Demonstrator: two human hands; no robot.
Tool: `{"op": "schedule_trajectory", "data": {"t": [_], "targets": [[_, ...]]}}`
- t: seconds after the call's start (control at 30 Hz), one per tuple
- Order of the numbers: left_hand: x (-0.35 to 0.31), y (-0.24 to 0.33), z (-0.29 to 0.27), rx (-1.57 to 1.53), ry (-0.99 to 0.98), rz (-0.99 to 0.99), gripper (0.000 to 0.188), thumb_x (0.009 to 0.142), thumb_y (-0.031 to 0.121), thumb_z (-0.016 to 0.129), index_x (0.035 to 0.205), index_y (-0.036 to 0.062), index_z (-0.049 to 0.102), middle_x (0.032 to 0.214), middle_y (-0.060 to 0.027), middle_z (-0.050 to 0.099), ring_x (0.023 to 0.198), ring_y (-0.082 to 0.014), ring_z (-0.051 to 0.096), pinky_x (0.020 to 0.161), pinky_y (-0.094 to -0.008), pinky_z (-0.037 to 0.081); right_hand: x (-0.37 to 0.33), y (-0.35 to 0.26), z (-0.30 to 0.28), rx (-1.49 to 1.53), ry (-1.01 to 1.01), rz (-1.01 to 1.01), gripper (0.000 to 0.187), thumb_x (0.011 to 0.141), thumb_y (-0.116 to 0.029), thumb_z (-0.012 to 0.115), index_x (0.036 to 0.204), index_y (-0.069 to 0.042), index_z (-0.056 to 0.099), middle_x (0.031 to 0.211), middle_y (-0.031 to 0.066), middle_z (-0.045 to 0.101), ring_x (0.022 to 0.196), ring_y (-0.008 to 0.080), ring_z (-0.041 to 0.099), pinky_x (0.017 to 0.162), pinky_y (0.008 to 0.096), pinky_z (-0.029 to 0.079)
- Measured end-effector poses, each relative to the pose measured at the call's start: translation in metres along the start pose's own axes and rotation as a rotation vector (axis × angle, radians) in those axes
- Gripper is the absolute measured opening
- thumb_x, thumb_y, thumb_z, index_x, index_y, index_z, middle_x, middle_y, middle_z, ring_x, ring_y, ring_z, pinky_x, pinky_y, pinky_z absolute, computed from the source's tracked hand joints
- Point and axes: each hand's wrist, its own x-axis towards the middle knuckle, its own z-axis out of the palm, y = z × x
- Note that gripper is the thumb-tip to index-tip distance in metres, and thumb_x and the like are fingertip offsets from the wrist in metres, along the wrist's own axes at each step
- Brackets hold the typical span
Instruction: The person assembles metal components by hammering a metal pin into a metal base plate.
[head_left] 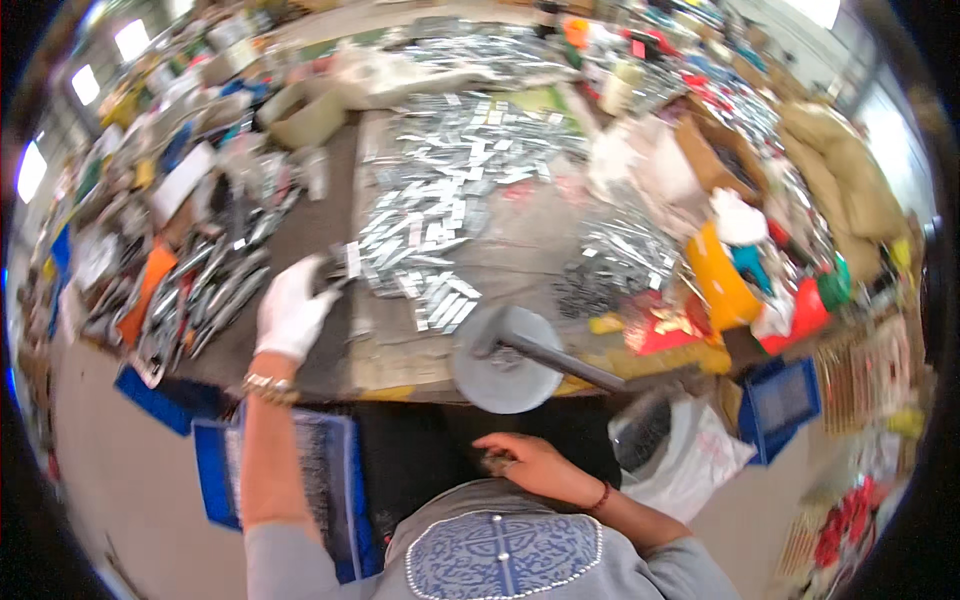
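Note:
My left hand (292, 308), in a white glove with a bracelet at the wrist, reaches over the left part of the table. Its fingers curl round a small dark thing, blurred, just beside a bright flat metal strip (352, 260) at the edge of a spread pile of metal pieces (430, 215). My bare right hand (540, 468) rests low over my lap with its fingers bent. Something small and brownish shows at its fingertips, too unclear to name. Between the hands and the pile stands a round grey block (490, 380) with a hammer-like dark bar (570, 365) lying across it.
Long metal tools (205, 295) heap up at the left. A second pile of thin metal pieces (620, 255) lies at the right, near a yellow container (720, 280). Blue crates (215, 475) stand below the table's left edge, and a white plastic bag (685, 460) hangs at the right.

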Motion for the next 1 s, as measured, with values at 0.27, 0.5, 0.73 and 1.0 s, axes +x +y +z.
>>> {"op": "schedule_trajectory", "data": {"t": [0.27, 0.5, 0.73, 1.0], "targets": [[-0.056, 0.019, -0.012, -0.737, 0.016, -0.154, 0.058, 0.097, 0.015, 0.078, 0.150, 0.0055, 0.057, 0.094, -0.0006, 0.062, 0.079, -0.0126, 0.061, 0.068, -0.0274, 0.051, -0.039, -0.074, -0.083, -0.062, 0.100, -0.232, 0.030, 0.098, -0.013, 0.077, 0.127, -0.004, 0.075, 0.120, 0.0164, 0.077, 0.109, 0.0307, 0.076, 0.093, 0.0398, 0.060], [-0.097, 0.087, 0.017, -1.615, -0.082, -0.285, 0.057, 0.104, 0.016, 0.070, 0.155, 0.0050, 0.046, 0.108, -0.0010, 0.063, 0.082, -0.0099, 0.063, 0.062, -0.0217, 0.050, 0.011, -0.059, -0.187, -0.938, 0.978, -0.362, 0.031, 0.083, 0.000, 0.074, 0.112, -0.011, 0.074, 0.101, 0.0109, 0.065, 0.097, 0.0335, 0.069, 0.082, 0.0456, 0.058], [-0.103, 0.142, 0.007, -1.198, -0.264, -0.273, 0.020, 0.097, 0.004, 0.068, 0.115, 0.0024, 0.061, 0.095, -0.0099, 0.074, 0.077, -0.0143, 0.071, 0.062, -0.0262, 0.056, 0.044, -0.043, -0.217, -1.149, 0.830, -0.490, 0.016, 0.083, -0.003, 0.072, 0.097, -0.012, 0.073, 0.096, 0.0082, 0.060, 0.092, 0.0302, 0.069, 0.076, 0.0438, 0.058], [-0.104, 0.158, 0.039, -0.676, -0.118, 0.163, 0.020, 0.089, 0.010, 0.087, 0.104, 0.0016, 0.077, 0.099, -0.0104, 0.076, 0.091, -0.0193, 0.073, 0.081, -0.0329, 0.058, 0.021, -0.049, -0.208, -1.023, 0.805, -0.611, 0.029, 0.078, 0.001, 0.076, 0.104, -0.012, 0.073, 0.112, 0.0059, 0.071, 0.100, 0.0302, 0.073, 0.084, 0.0422, 0.060]]}}
